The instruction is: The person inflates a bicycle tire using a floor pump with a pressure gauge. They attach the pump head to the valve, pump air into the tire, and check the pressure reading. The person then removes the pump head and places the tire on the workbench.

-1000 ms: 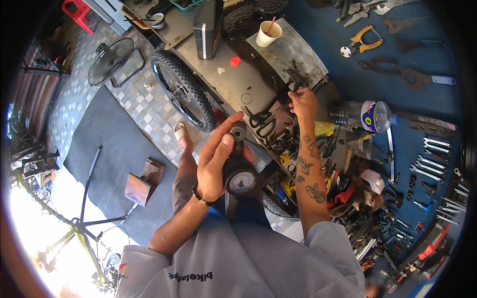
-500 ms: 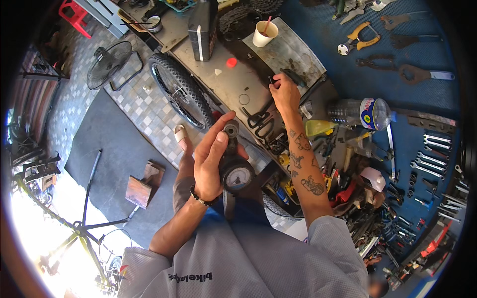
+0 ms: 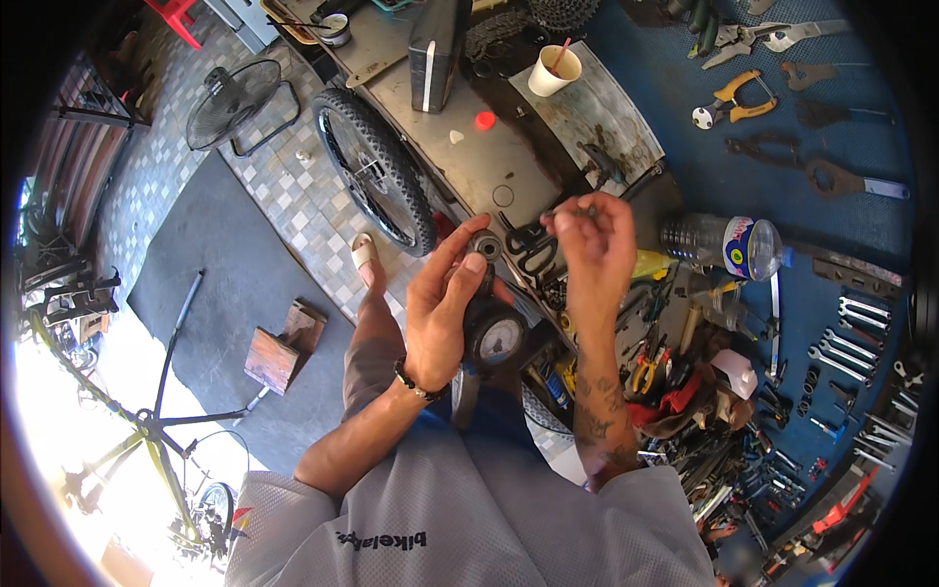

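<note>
Seemingly at a fitting step, with the gauged tool (image 3: 497, 338) gripped in the left hand (image 3: 439, 318) before the body and a small blurred piece (image 3: 549, 216) apparently pinched in the right hand (image 3: 599, 240) near the counter (image 3: 474, 161), next calling for careful alignment.

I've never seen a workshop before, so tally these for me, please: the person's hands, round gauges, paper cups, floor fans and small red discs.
Hands: 2 (left hand, right hand)
Round gauge: 1
Paper cup: 1
Floor fan: 1
Small red disc: 1
Total: 6
</note>
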The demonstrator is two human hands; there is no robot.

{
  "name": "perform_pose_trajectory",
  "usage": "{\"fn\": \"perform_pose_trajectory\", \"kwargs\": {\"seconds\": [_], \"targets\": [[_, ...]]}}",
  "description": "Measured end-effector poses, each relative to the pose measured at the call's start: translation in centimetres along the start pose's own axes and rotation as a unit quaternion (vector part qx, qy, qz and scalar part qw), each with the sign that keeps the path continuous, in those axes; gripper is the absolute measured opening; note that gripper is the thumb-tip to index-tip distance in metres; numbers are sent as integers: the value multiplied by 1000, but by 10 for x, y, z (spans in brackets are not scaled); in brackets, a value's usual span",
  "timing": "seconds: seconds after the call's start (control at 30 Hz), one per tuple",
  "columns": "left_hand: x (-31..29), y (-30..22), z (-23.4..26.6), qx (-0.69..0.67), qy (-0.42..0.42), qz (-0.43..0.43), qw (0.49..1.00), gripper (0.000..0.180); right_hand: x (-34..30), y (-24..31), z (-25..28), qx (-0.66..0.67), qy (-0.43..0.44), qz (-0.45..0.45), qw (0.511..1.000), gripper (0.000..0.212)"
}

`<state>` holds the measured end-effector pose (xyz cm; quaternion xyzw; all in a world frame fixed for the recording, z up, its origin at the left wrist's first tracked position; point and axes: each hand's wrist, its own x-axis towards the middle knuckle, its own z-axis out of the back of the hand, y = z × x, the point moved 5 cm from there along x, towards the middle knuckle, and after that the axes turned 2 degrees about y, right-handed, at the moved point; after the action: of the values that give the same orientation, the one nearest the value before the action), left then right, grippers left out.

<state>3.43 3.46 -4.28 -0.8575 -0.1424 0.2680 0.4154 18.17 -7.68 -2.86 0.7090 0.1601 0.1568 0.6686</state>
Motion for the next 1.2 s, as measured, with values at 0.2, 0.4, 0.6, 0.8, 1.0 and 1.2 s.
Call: {"fn": "perform_pose_trajectory", "kwargs": {"seconds": [0.2, 0.4, 0.6, 0.8, 1.0, 1.2], "targets": [[-3, -5, -10, -9, -65, -44, 997, 48, -37, 57, -21, -214, 39, 150, 964, 18], [-5, -8, -12, 40, -86, -69, 993, 47, -41, 70, -28, -289, 70, 197, 934, 20], [-7, -8, -15, 39, -91, -84, 992, 46, -43, 66, -29, -298, 65, 190, 933, 19], [-8, -6, -14, 22, -90, -82, 992, 47, -44, 66, -35, -332, 60, 226, 914, 18], [-10, -8, -14, 30, -88, -77, 993, 45, -50, 71, -39, -365, 52, 232, 900, 21], [-7, -8, -11, 12, -69, -66, 995, 41, -45, 71, -39, -372, 40, 203, 905, 16]]}}
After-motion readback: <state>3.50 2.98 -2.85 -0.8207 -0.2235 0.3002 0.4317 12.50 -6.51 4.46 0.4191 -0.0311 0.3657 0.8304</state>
